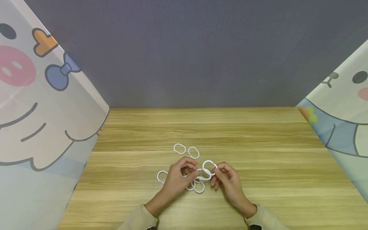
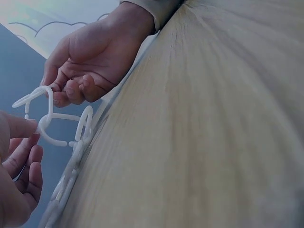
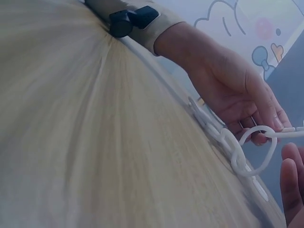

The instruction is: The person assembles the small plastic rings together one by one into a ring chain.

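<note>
White oval plastic links, each with a small gap, are joined into a short chain between the hands. My right hand pinches the end link between thumb and index finger, holding it raised. With thumb and fingertips, my left hand pinches the adjoining link, which passes through the end one. In the left wrist view, both links hang above the tabletop. Lower chain links lie on the table below the hands. The left fingers partly cover the chain in the head view.
Two loose white links, one on the left and one on the right, lie beyond the hands. Another link shows left of my left hand. A grey panel stands behind the table, with cartoon-printed sheets at the sides.
</note>
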A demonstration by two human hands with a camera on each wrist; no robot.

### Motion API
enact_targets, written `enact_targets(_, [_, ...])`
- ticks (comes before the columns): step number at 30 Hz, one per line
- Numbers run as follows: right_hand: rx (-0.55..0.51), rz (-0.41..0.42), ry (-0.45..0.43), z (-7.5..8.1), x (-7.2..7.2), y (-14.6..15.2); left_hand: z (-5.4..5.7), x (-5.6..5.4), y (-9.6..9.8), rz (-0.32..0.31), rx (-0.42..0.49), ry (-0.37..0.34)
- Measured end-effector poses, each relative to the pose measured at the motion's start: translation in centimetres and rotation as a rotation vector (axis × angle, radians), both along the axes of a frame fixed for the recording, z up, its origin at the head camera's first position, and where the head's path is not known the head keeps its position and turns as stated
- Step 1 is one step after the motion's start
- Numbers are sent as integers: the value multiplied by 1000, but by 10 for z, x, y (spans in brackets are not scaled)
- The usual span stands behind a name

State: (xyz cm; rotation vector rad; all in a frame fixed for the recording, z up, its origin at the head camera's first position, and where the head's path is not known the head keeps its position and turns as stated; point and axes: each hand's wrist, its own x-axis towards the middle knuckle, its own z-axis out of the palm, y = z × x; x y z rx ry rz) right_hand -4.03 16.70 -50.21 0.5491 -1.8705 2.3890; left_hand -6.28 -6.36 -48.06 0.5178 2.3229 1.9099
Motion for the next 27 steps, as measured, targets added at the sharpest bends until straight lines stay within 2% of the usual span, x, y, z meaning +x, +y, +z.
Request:
enact_targets(4, [4, 8, 47, 0, 0, 3, 1, 1, -1, -19, -15, 6])
enact_targets(9, [47, -25, 83, 1, 1, 10, 1, 2, 0, -62, -51, 33])
enact_targets(15, [77, -30, 124, 1, 1, 17, 1, 3, -2, -88, -90, 16])
enact_targets(18, [67, -27, 132, 1, 0, 22, 4, 3, -7, -77, -101, 20])
enact_targets(22, [82, -29, 132, 1, -2, 33, 8, 2, -18, -52, -123, 60])
enact_targets(27, [180, -58, 106, 3, -4, 51, 11, -3, -38, 11, -203, 92])
